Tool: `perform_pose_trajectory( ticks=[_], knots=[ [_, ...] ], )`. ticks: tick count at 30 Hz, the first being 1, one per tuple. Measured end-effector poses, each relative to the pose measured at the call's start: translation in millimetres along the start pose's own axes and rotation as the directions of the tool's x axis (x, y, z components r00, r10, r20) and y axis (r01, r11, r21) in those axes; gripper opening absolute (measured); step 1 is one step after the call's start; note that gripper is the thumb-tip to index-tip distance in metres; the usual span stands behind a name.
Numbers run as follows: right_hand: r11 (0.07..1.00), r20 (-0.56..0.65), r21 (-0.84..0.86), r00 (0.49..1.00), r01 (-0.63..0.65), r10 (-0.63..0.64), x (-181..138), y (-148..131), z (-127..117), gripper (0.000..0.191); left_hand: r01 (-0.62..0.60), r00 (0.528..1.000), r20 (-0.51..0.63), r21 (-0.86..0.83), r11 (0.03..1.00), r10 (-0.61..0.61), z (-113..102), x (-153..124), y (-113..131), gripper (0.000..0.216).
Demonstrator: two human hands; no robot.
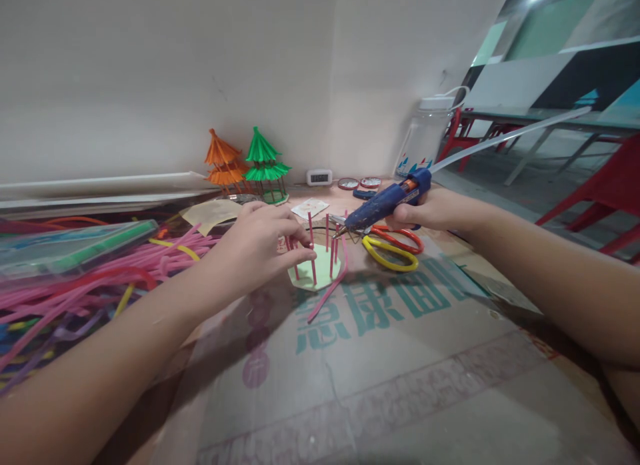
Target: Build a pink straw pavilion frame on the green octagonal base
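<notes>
- Fingers (pixel 293 231) of the left hand (pixel 260 241) drawn close together, pinching among the pink sticks (pixel 312 248) at their left side (exactly which stick, hard to tell).
- Pink sticks upright on a pale green paper base (pixel 320 278), flat on the cardboard sheet (pixel 400 358) covering the desk, near that sheet's far edge.
- Right hand (pixel 430 211) wrapped tight round the handle of a blue glue gun (pixel 385 201), nozzle aimed left and down, tip just beside the sticks on the right side of the base.
- Clear glue rod (pixel 500 141) jutting from the back of the gun, up and to the right.
- One loose pink straw (pixel 327 295) lying aslant off the near edge of the base, onto the cardboard.
- Scissors (pixel 393 251) with orange and yellow handles just below the gun, flat on the cardboard.
- Heap of pink, yellow and purple pipe cleaners (pixel 75 285) along the desk's left edge, with a clear plastic case (pixel 75 245) on top.
- At the desk's far edge, against the wall: orange paper pagoda (pixel 223 161) and green paper pagoda (pixel 265 163) side by side, a small white clock (pixel 319 177), round tins (pixel 357 183), and a clear jar (pixel 430 135) with a white lid toward the far right corner.
</notes>
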State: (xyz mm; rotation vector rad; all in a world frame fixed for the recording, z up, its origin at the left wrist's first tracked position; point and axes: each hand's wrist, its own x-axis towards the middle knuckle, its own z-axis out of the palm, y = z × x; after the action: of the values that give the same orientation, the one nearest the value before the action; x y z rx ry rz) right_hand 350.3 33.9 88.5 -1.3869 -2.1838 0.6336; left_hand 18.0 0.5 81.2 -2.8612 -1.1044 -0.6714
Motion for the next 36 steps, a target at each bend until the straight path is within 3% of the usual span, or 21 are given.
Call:
perform_pose_trajectory(
  ticks=[8,14,17,20,22,24,26,31,36],
  knots=[
    [1.000,0.021,-0.021,1.000,-0.008,0.008,2,1,-1,0.052,0.002,1.000,0.006,0.010,1.000,-0.003,1,0,0,0.025],
    [0.994,0.145,0.079,0.986,0.070,-0.081,4,6,-2,0.058,-0.025,0.999,-0.046,-0.028,0.999,0.023,-3,-1,-2,0.032],
    [0.952,0.019,0.286,0.993,0.107,-0.117,14,15,5,0.060,-0.015,0.994,-0.106,-0.051,0.999,0.010,-17,-2,-1,0.037],
    [0.882,-0.089,0.460,0.994,0.103,-0.070,37,21,14,0.051,0.036,0.982,-0.180,-0.071,0.997,-0.048,-31,-2,2,0.041],
    [0.923,-0.096,0.383,0.995,0.042,-0.005,58,21,20,0.047,0.051,0.974,-0.215,-0.076,0.996,-0.067,-35,-3,4,0.038],
    [0.987,-0.118,0.146,0.989,-0.074,0.092,79,20,27,0.045,0.045,0.971,-0.229,-0.080,0.996,-0.062,-35,-4,4,0.030],
    [0.985,-0.158,-0.020,0.974,-0.169,0.164,97,19,38,0.043,0.047,0.972,-0.224,-0.099,0.994,-0.068,-32,-5,3,0.024],
    [0.982,-0.121,-0.053,0.977,-0.181,0.174,126,29,68,0.033,0.195,0.938,-0.263,-0.132,0.972,-0.224,-29,-8,3,0.027],
    [0.975,-0.085,-0.150,0.985,-0.161,0.150,128,39,75,0.041,0.179,0.927,-0.301,-0.176,0.968,-0.226,-33,-8,10,0.012]
  ],
)
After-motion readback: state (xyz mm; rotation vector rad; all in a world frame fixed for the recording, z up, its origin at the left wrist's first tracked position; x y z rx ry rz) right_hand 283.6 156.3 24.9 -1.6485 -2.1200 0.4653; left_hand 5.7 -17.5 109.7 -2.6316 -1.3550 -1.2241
